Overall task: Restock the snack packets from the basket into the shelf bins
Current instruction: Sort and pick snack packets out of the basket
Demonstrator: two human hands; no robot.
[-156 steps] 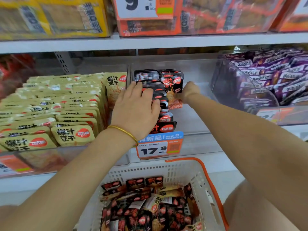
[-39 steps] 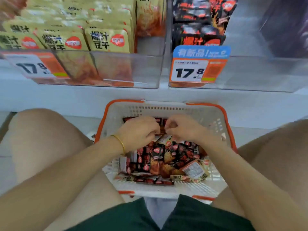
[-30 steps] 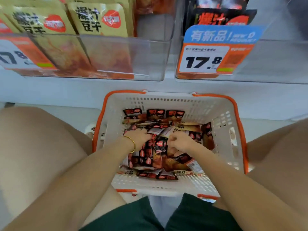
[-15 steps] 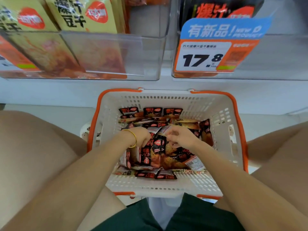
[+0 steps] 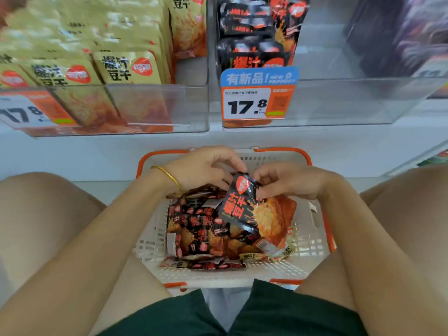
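A white basket with an orange rim [image 5: 322, 229] sits between my knees and holds several black-and-red snack packets [image 5: 201, 229]. Above the pile hangs one black snack packet [image 5: 242, 204], lifted by its top edge. My left hand [image 5: 203, 169] and my right hand [image 5: 288, 180] both pinch that top edge, one at each side. On the shelf above, a clear bin [image 5: 339, 103] holds the same black packets [image 5: 257, 37] stacked at its left side, behind a 17.8 price tag [image 5: 257, 98].
To the left, another clear bin [image 5: 155, 105] is full of yellow packets [image 5: 126, 69]. Dark purple packets [image 5: 412, 32] fill a bin at the upper right. My bare knees flank the basket, and a white shelf ledge runs just behind it.
Both hands were down in the pile of packets; now they have risen toward the basket's far rim, lifting one black packet clear of the others. The view has tilted up slightly.
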